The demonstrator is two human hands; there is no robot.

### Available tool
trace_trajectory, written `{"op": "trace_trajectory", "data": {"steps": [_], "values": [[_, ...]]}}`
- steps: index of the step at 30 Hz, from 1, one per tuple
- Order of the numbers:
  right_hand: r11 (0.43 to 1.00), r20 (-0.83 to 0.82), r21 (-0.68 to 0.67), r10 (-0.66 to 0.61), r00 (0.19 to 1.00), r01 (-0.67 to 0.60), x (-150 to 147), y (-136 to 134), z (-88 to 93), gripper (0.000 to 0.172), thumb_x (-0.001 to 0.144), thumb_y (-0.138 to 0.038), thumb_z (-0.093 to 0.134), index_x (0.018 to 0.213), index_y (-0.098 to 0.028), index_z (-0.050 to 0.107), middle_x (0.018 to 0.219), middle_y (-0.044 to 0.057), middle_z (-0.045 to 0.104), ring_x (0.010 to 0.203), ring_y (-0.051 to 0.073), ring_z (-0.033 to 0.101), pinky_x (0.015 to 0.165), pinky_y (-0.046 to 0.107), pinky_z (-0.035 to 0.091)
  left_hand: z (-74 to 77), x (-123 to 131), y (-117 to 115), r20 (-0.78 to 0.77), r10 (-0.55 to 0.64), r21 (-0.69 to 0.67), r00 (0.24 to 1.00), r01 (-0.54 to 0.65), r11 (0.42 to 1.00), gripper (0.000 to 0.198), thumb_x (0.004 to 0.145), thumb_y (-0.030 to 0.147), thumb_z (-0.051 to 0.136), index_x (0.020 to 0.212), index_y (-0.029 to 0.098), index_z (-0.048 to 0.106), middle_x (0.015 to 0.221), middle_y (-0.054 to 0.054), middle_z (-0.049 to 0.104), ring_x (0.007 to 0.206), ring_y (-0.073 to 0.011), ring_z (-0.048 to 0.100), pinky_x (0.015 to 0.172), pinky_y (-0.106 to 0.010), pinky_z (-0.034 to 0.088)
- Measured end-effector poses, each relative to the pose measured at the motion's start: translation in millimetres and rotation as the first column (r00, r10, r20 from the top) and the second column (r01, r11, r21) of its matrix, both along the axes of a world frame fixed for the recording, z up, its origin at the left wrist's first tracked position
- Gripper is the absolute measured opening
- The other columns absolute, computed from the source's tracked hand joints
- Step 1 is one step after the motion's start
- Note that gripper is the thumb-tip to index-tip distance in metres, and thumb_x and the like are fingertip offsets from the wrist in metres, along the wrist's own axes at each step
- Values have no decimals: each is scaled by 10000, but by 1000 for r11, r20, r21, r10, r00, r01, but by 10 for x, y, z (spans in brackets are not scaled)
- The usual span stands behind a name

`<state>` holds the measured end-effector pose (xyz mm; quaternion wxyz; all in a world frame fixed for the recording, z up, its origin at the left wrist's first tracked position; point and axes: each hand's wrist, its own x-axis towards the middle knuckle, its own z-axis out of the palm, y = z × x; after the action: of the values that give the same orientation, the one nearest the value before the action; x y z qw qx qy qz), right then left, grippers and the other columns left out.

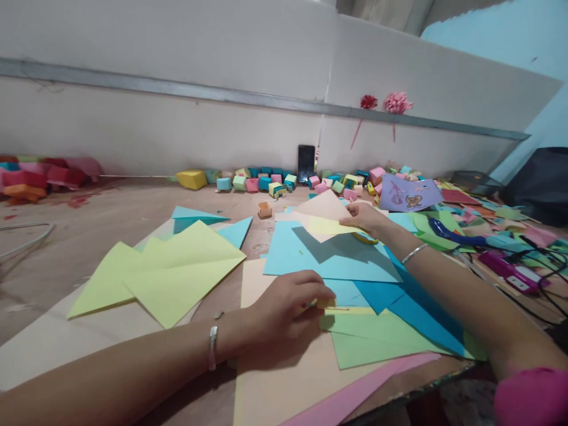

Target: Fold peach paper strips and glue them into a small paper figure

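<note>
My right hand pinches a pale peach and yellow sheet of paper, raised above a light-blue sheet that carries its shadow. Just below those fingers shows a yellow loop, like a scissor handle. Nearer me, my left hand rests low over the papers with its fingers curled. Its fingertips are at the end of a thin yellow strip and the green paper; what they grip, if anything, is hidden.
Folded yellow sheets lie at left. Along the wall stand many small paper boxes and a dark phone. On the right are paper scraps, a purple power strip, cables and a dark blue tool. Pink paper lies by the table's front edge.
</note>
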<state>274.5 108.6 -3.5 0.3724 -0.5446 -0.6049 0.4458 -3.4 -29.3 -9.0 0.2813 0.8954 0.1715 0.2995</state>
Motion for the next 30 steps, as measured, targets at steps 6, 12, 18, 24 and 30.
{"op": "trace_trajectory", "data": {"steps": [6,12,18,24,30], "values": [[989,82,-33,147,986,-145,-494,-124,29,216,652,-155,717,858,-129,659,795,37,720,685,181,670,553,240,527,-12,-1,34,71,121,17,990,-123,992,246,745,11,558,915,189,569,814,-11,603,716,-125,529,649,-250,435],[962,321,36,246,915,-271,-1038,-61,42,225,886,-243,568,1083,-144,609,865,45,719,726,131,674,628,215,528,-19,-6,23,20,95,48,995,-96,994,217,742,43,601,894,193,561,871,-19,632,779,-139,555,673,-253,443],[940,715,196,58,697,-280,-922,335,116,232,919,-227,535,1115,-116,592,1182,149,612,1113,233,575,946,389,453,-70,-1,60,-47,271,41,961,-270,962,216,818,112,583,1012,206,561,945,-31,665,822,-168,591,733,-313,475],[913,891,144,48,451,-382,-798,521,-20,310,923,-358,564,1143,-141,585,1154,84,600,1028,204,595,894,428,500,-171,-18,212,-97,379,73,920,-373,925,157,863,127,514,1003,192,544,967,-64,634,875,-204,571,773,-373,490],[883,871,241,-13,492,-403,-820,480,-75,310,913,-341,580,1130,-120,588,1154,98,595,1047,213,584,909,428,487,-181,-47,270,-47,384,113,922,-377,919,466,686,-88,472,1052,186,560,1085,-76,559,1054,-206,496,909,-372,461]]}}
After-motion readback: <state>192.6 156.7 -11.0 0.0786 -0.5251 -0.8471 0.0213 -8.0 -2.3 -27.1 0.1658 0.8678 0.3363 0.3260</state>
